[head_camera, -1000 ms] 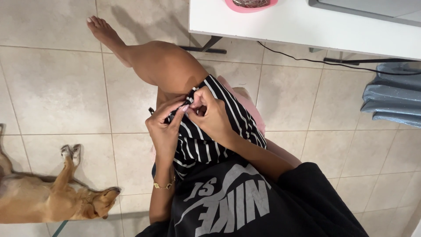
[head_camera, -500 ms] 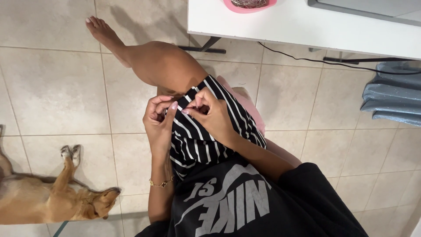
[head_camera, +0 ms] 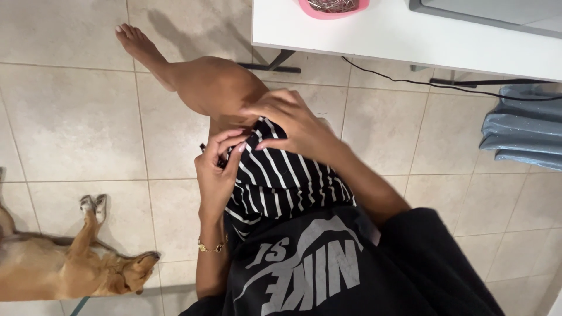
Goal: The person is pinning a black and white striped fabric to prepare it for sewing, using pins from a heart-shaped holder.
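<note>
A black cloth with white stripes point(head_camera: 281, 181) lies over my lap, above my bent bare leg point(head_camera: 205, 85). My left hand point(head_camera: 216, 169) pinches the cloth's upper left edge, its fingers curled around the fabric. My right hand point(head_camera: 290, 123) rests on the cloth's top edge by the knee, fingertips pressing the fabric. The two hands are close together at the hem. What sits between the fingertips is too small to tell. A gold bracelet point(head_camera: 212, 247) circles my left wrist.
A brown dog point(head_camera: 70, 269) lies on the tiled floor at lower left. A white table point(head_camera: 410, 41) stands at the top with a pink dish point(head_camera: 333, 7) on it. A black cable point(head_camera: 445, 88) runs under it. Folded blue-grey fabric point(head_camera: 521, 129) sits at the right.
My right hand has moved up and over the top edge of the cloth toward the knee. My left hand has slid slightly down along the left edge.
</note>
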